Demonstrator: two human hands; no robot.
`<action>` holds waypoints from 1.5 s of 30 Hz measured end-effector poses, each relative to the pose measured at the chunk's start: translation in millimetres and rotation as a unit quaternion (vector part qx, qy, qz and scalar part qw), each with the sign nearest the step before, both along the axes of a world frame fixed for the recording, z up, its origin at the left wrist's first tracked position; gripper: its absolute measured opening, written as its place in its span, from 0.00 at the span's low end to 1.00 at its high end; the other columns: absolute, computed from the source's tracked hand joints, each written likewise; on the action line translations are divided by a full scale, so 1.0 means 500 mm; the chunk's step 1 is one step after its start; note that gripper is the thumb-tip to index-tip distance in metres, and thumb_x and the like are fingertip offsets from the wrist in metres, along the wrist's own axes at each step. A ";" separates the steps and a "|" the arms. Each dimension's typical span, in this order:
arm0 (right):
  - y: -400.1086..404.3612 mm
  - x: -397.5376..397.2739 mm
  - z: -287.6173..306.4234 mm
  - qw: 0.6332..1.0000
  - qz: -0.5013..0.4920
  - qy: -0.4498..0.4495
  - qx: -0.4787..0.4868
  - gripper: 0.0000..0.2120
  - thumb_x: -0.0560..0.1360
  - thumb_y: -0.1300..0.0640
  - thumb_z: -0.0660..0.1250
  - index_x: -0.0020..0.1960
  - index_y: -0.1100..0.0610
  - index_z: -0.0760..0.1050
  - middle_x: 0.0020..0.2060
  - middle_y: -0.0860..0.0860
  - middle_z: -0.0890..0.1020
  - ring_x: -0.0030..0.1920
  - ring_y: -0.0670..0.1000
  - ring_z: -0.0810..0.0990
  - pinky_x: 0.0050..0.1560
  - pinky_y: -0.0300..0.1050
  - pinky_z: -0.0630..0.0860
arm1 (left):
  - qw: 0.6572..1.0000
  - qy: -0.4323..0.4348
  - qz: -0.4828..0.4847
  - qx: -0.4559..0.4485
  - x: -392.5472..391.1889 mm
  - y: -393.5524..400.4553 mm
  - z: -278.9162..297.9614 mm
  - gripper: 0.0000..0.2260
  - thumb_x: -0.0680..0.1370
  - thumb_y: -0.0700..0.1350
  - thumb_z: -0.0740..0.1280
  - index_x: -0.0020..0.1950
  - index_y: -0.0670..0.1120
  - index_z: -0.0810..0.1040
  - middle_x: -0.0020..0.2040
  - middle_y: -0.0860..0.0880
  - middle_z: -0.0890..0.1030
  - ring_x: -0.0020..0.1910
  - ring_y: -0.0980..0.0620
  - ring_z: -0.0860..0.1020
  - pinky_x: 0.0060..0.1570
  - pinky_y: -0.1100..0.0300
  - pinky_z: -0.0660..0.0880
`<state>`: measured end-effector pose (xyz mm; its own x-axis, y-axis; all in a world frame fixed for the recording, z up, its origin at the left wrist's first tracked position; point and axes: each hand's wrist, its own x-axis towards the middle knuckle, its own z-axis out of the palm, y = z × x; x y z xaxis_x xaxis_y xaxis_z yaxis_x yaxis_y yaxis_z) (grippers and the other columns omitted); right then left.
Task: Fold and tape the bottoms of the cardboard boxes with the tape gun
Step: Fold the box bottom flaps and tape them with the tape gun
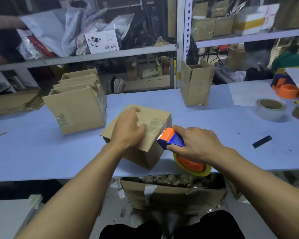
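A cardboard box (pixel 150 152) lies upside down in the middle of the blue table (pixel 41 152), its folded bottom facing up with clear tape along the seam. My left hand (pixel 128 130) presses flat on that bottom, fingers spread. My right hand (pixel 195 144) grips the blue and orange tape gun (pixel 171 139), whose toothed blade touches the box's right edge. Its yellow-rimmed tape roll (pixel 193 165) hangs below my hand near the table's front edge.
A row of taped boxes (pixel 78 107) stands at the back left beside flat cardboard (pixel 16 102). One upright open box (pixel 195 83) is at the back right. Spare tape rolls (pixel 270 109), another tape gun (pixel 285 87), paper and a black cutter (pixel 262 141) lie right. Shelving stands behind.
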<state>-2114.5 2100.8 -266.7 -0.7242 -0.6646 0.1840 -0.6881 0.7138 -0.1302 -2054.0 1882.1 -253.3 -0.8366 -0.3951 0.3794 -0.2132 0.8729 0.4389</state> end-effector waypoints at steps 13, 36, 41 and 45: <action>0.061 0.000 -0.001 1.000 -0.002 0.006 -0.019 0.23 0.75 0.32 0.55 0.67 0.37 0.60 0.49 0.49 0.78 0.46 0.55 0.75 0.42 0.47 0.69 | 0.951 -0.235 -0.178 -0.098 0.026 0.025 -0.038 0.33 0.79 0.47 0.59 0.81 0.45 0.47 0.81 0.48 0.44 0.79 0.53 0.44 0.76 0.47 0.44; -0.104 -0.047 0.055 0.984 0.024 -0.100 0.143 0.17 0.66 0.35 0.65 0.51 0.40 0.77 0.44 0.47 0.80 0.48 0.54 0.78 0.39 0.46 0.67 | 0.995 -0.071 -0.025 -0.061 -0.041 0.086 -0.044 0.06 0.72 0.41 0.66 0.45 0.45 0.70 0.48 0.45 0.74 0.48 0.43 0.70 0.43 0.52 0.67; -0.085 -0.031 0.031 0.992 0.013 -0.037 0.122 0.20 0.69 0.32 0.63 0.53 0.43 0.73 0.41 0.50 0.75 0.45 0.56 0.74 0.42 0.47 0.66 | 0.998 -0.037 -0.035 -0.038 -0.037 0.080 -0.056 0.07 0.73 0.42 0.68 0.48 0.44 0.73 0.48 0.47 0.74 0.49 0.45 0.69 0.45 0.54 0.67; -0.082 -0.034 0.023 0.991 -0.012 -0.095 0.089 0.21 0.65 0.31 0.64 0.49 0.44 0.75 0.40 0.48 0.77 0.46 0.55 0.76 0.41 0.47 0.67 | 0.999 -0.020 -0.019 -0.041 -0.039 0.083 -0.065 0.05 0.73 0.41 0.67 0.46 0.45 0.72 0.47 0.48 0.74 0.47 0.46 0.69 0.40 0.57 0.61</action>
